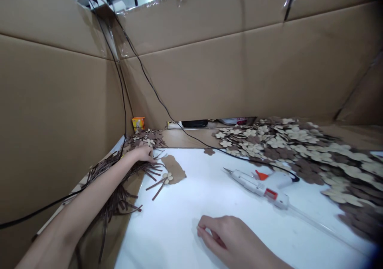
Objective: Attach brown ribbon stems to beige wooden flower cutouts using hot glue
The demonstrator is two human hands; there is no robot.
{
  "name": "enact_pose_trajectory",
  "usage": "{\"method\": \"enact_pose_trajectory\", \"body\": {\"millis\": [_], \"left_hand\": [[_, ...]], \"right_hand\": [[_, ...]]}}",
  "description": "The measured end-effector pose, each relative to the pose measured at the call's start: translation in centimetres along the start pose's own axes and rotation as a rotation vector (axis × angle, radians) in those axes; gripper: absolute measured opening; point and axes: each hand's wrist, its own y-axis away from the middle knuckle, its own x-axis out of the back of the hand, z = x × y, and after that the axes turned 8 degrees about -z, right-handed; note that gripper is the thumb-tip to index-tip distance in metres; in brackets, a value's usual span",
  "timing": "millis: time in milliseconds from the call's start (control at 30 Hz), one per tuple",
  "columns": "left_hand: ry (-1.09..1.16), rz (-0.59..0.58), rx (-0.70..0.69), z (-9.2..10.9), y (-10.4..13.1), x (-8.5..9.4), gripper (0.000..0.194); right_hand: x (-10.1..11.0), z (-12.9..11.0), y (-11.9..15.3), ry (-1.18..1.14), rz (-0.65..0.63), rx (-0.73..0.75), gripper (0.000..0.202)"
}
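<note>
My left hand [144,154] reaches to the far left, over a heap of thin brown strips [119,197] and beside a small pile of petal-shaped pieces [149,135]. Its fingers are curled down; what they grip, if anything, is hidden. Closer to me, my right hand [227,235] rests low over the white tabletop [167,229] with thumb and forefinger pinched together. Anything between those fingertips is too small to name. One cream flower [168,177] with brown strips lies at a torn piece of brown cardboard [175,169], between the hands.
A white glue gun [260,185] with a clear glue stick lies at right. Behind it spreads a large heap of cream and brown flower cutouts [278,141]. A black cable [191,135] crosses the back. Tall cardboard walls [203,73] enclose the table; a small orange box [138,123] stands in the corner.
</note>
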Motion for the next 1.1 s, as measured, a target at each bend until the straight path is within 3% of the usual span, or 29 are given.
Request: {"method": "enact_pose_trajectory", "body": {"millis": [233, 333, 500, 600, 733, 900, 1100], "left_hand": [[0.216, -0.15, -0.014, 0.3, -2.1, 1.1, 0.029], [0.318, -0.16, -0.022, 0.3, -2.6, 1.8, 0.029], [0.51, 0.079, -0.045, 0.2, -4.1, 2.6, 0.032], [0.553, 0.224, -0.036, -0.8, -4.6, 2.7, 0.032], [0.42, 0.241, -0.033, -3.6, -3.9, 2.6, 0.031], [0.133, 0.08, -0.102, -6.7, -1.7, 2.6, 0.03], [-0.139, -0.008, -0.18, -8.0, -0.5, 2.8, 0.028]], "right_hand": [[0.3, 0.2, -0.1, -0.028, -0.045, 0.03, 0.026], [0.5, 0.2, -0.2, -0.035, -0.083, 0.042, 0.025], [0.7, 0.1, -0.3, -0.012, -0.108, 0.04, 0.026], [0.5, 0.3, -0.3, -0.022, -0.106, 0.052, 0.026], [0.4, 0.5, -0.4, -0.015, -0.101, 0.073, 0.026], [0.6, 0.1, -0.2, 0.029, -0.097, 0.063, 0.026], [0.8, 0.1, -0.4, 0.061, -0.137, 0.075, 0.025]]}}
